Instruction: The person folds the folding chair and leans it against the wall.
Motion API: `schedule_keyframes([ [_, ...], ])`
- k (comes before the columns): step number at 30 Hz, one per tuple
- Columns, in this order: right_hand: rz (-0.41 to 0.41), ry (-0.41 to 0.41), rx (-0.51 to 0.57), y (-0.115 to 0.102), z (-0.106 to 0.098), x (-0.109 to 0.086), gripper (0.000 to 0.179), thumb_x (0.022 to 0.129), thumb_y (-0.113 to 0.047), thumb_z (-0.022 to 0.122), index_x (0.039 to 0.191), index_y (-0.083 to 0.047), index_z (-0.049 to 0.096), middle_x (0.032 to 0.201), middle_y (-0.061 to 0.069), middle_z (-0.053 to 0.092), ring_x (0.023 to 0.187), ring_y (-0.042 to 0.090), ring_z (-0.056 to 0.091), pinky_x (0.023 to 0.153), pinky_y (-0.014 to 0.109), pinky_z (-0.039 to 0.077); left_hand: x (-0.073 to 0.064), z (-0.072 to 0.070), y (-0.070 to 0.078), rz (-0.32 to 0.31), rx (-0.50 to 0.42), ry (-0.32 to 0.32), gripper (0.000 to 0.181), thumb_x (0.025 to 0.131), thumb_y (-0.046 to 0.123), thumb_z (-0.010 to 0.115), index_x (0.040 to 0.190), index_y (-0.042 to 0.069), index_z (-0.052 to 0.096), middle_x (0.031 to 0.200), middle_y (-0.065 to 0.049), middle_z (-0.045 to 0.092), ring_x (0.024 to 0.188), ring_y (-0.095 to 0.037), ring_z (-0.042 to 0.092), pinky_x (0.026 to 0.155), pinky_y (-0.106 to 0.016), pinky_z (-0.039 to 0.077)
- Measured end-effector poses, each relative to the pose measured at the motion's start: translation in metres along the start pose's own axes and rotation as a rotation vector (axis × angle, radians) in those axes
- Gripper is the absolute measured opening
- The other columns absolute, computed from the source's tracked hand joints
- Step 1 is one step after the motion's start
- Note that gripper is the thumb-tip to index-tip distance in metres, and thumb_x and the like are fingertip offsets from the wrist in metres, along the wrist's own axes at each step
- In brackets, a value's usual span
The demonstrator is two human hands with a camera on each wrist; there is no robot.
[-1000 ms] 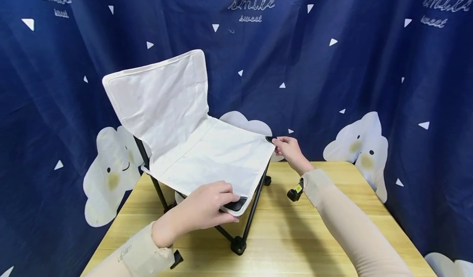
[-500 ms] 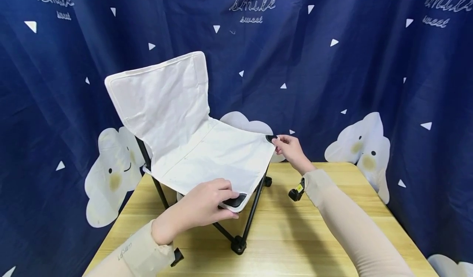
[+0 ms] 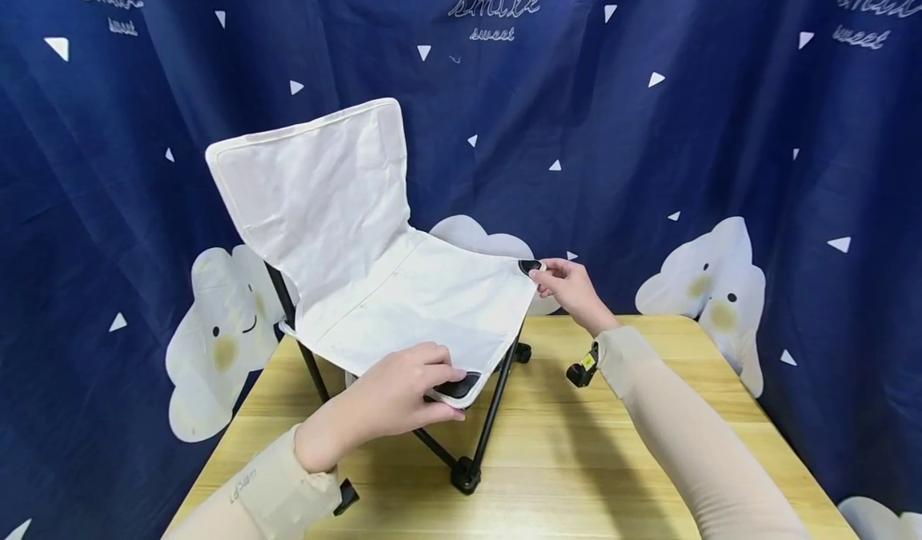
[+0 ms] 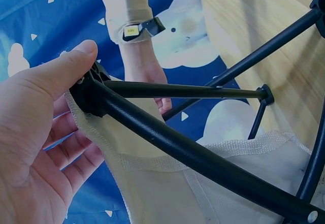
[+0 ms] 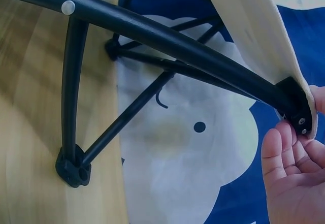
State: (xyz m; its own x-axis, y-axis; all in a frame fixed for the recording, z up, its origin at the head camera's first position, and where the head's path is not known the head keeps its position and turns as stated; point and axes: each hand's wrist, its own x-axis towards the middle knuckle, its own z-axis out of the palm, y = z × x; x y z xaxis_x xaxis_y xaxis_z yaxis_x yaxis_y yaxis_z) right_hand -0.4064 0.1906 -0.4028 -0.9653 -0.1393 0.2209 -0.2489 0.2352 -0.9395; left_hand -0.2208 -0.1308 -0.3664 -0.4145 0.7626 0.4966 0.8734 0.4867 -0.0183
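Note:
A folding chair [image 3: 425, 300] with white fabric and a black tube frame stands unfolded on the table, its backrest to the left. My left hand [image 3: 399, 392] holds the near front corner of the seat, fingers over the black corner patch [image 3: 457, 385] and thumb underneath. In the left wrist view, the thumb presses beside the black plastic corner joint [image 4: 91, 94] under the fabric. At the far front corner, my right hand [image 3: 572, 288] pinches the seat by its other black patch [image 3: 530, 266]. From the right wrist, the corner joint [image 5: 294, 107] shows between thumb and fingers.
The wooden table [image 3: 691, 412] carries the chair's black feet, one foot [image 3: 466, 474] near its front. Behind hangs a dark blue curtain [image 3: 519, 124] with clouds and triangles. Both wrists bear small black camera mounts.
The near front seat corner has risen slightly together with my left hand. The far corner and my right hand have shifted up a little too. Both hands keep their hold.

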Motion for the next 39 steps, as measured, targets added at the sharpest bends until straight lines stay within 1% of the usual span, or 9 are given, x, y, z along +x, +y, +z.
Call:
schedule_keyframes([
  [4, -0.004, -0.011, 0.005, 0.000, -0.001, 0.001, 0.041, 0.105, -0.019, 0.071, 0.133, 0.010, 0.066, 0.091, 0.000, 0.069, 0.076, 0.008, 0.065, 0.073, 0.021, 0.058, 0.001, 0.000, -0.001, 0.013, -0.011, 0.004, 0.047, 0.080, 0.039, 0.097, 0.111, 0.007, 0.083, 0.092, 0.005, 0.064, 0.081, -0.007, 0.055, 0.072, -0.018, 0.052],
  [9, -0.009, -0.007, 0.001, -0.001, 0.000, 0.002, 0.038, 0.104, -0.018, 0.071, 0.130, 0.010, 0.067, 0.090, -0.001, 0.068, 0.075, 0.009, 0.064, 0.070, 0.018, 0.056, 0.002, 0.000, -0.003, 0.022, -0.023, 0.009, 0.047, 0.080, 0.038, 0.097, 0.112, 0.007, 0.082, 0.093, 0.004, 0.064, 0.082, -0.007, 0.056, 0.073, -0.020, 0.053],
  [14, -0.026, -0.001, 0.001, -0.002, 0.001, 0.003, 0.034, 0.105, -0.016, 0.070, 0.126, 0.011, 0.068, 0.085, -0.002, 0.067, 0.075, 0.010, 0.064, 0.069, 0.018, 0.056, 0.003, -0.002, -0.005, 0.016, -0.033, -0.001, 0.046, 0.081, 0.037, 0.096, 0.112, 0.006, 0.082, 0.094, 0.004, 0.065, 0.082, -0.007, 0.057, 0.074, -0.020, 0.054],
  [19, -0.028, 0.007, -0.003, -0.004, 0.003, 0.004, 0.031, 0.105, -0.015, 0.070, 0.123, 0.009, 0.069, 0.081, -0.005, 0.066, 0.073, 0.009, 0.064, 0.069, 0.019, 0.056, 0.005, -0.004, -0.007, 0.011, -0.026, -0.005, 0.045, 0.081, 0.036, 0.096, 0.112, 0.007, 0.082, 0.094, 0.004, 0.066, 0.082, -0.007, 0.059, 0.074, -0.021, 0.055],
  [24, -0.027, 0.017, -0.005, -0.007, 0.005, 0.005, 0.032, 0.103, -0.013, 0.070, 0.124, 0.011, 0.069, 0.079, -0.007, 0.065, 0.070, 0.007, 0.064, 0.069, 0.020, 0.057, 0.007, -0.007, -0.009, 0.004, -0.019, -0.008, 0.045, 0.081, 0.036, 0.096, 0.112, 0.007, 0.083, 0.093, 0.004, 0.065, 0.081, -0.007, 0.058, 0.073, -0.021, 0.055],
  [29, -0.023, 0.020, 0.004, -0.006, 0.004, 0.008, 0.034, 0.103, -0.013, 0.071, 0.127, 0.012, 0.069, 0.080, -0.006, 0.065, 0.069, 0.007, 0.065, 0.069, 0.020, 0.058, 0.010, -0.007, -0.012, 0.002, -0.019, -0.018, 0.043, 0.082, 0.037, 0.096, 0.111, 0.007, 0.083, 0.092, 0.004, 0.065, 0.080, -0.007, 0.057, 0.072, -0.021, 0.053],
  [34, -0.033, 0.022, 0.001, -0.009, 0.004, 0.009, 0.035, 0.103, -0.015, 0.072, 0.126, 0.011, 0.069, 0.081, -0.004, 0.067, 0.071, 0.008, 0.065, 0.071, 0.023, 0.060, 0.013, -0.009, -0.015, 0.012, -0.022, -0.013, 0.042, 0.083, 0.035, 0.096, 0.110, 0.006, 0.082, 0.092, 0.003, 0.065, 0.081, -0.008, 0.058, 0.073, -0.021, 0.054],
  [39, -0.027, 0.034, -0.007, -0.014, 0.005, 0.009, 0.035, 0.103, -0.016, 0.072, 0.126, 0.010, 0.070, 0.081, -0.006, 0.067, 0.070, 0.008, 0.065, 0.070, 0.021, 0.059, 0.017, -0.010, -0.018, 0.027, -0.017, -0.004, 0.042, 0.083, 0.035, 0.095, 0.109, 0.006, 0.082, 0.091, 0.003, 0.064, 0.080, -0.008, 0.057, 0.072, -0.021, 0.053],
])
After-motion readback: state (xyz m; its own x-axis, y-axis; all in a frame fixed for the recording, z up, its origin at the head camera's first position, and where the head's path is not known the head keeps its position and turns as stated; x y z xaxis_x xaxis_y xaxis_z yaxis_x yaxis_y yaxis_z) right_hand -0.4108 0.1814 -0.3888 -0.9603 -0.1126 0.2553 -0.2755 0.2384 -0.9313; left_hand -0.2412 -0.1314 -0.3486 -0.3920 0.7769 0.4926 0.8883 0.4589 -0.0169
